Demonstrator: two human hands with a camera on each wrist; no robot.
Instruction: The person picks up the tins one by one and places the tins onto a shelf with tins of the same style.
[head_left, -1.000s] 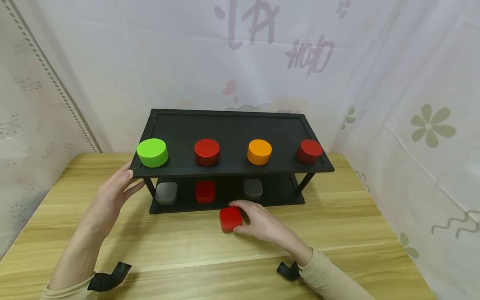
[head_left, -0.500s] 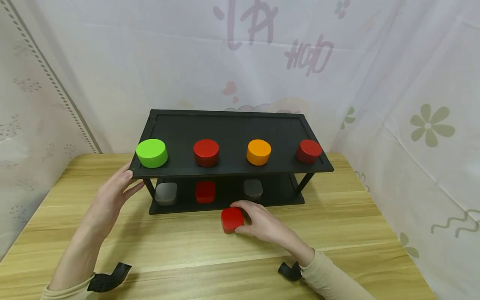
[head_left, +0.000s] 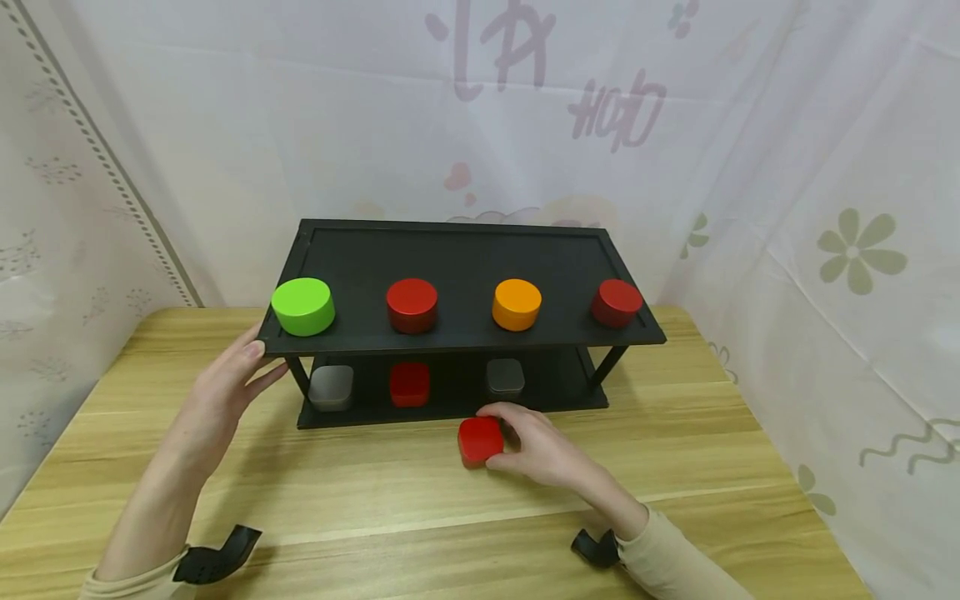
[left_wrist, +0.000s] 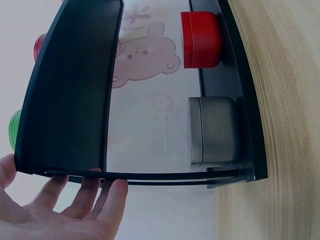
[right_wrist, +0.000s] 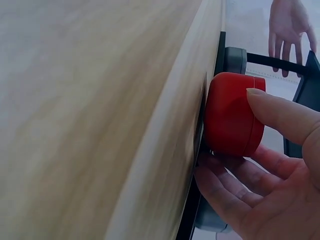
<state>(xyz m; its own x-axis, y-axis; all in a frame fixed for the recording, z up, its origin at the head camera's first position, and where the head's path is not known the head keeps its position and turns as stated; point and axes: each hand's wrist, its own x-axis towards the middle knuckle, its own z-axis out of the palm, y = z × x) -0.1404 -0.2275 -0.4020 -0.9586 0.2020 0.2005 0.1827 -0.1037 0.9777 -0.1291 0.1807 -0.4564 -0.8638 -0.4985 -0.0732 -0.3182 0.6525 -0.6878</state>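
A red rounded-square tin point(head_left: 480, 440) is close over the wooden table, in front of the two-tier black shelf point(head_left: 465, 258). My right hand point(head_left: 542, 446) pinches it from the right. In the right wrist view the thumb lies on the lid of the red tin point(right_wrist: 232, 114), the other fingers on its far side. My left hand point(head_left: 225, 379) holds the left end of the shelf's upper tier. In the left wrist view, fingertips of the left hand point(left_wrist: 67, 212) reach the shelf's end rim, thumb at its outer corner.
On the upper tier stand round tins: green point(head_left: 303, 307), red point(head_left: 412, 306), orange point(head_left: 517, 305) and dark red point(head_left: 617, 303). Below are a grey tin point(head_left: 332, 387), a red square tin point(head_left: 409, 385) and another grey tin point(head_left: 505, 378). A patterned cloth point(head_left: 375, 125) hangs behind.
My right hand has carried the red tin a little to the right along the shelf's front. The left hand stays at the shelf's left end.
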